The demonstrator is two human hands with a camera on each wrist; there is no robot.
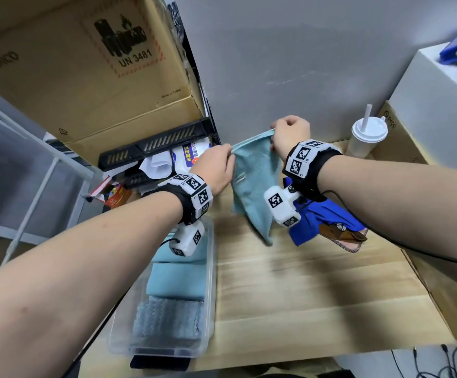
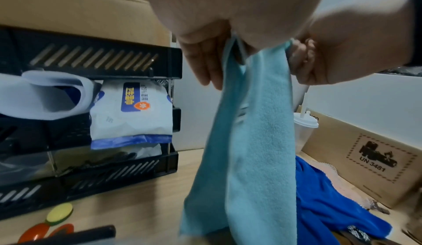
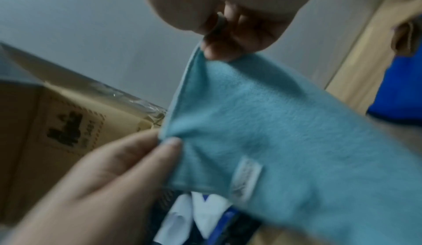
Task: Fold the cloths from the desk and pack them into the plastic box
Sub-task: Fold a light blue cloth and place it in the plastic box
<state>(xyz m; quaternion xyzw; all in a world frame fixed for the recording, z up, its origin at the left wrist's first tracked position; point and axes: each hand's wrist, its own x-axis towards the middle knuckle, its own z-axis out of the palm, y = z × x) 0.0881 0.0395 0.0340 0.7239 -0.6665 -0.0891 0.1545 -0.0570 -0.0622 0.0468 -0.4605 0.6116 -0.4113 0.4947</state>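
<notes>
Above the desk [image 1: 317, 296], both hands, left hand [image 1: 216, 167] and right hand [image 1: 290, 132], pinch the teal cloth [image 1: 254, 186] by its top corners, likely ready to fold it in half.

Left hand [image 2: 205, 53] and right hand [image 2: 331, 57] pinched top corners of teal cloth [image 2: 251, 149], cloth hanging over desk [image 2: 141, 200]. Blue cloth [image 2: 324, 203] lay just right; black rack [image 2: 95, 59] left.
</notes>
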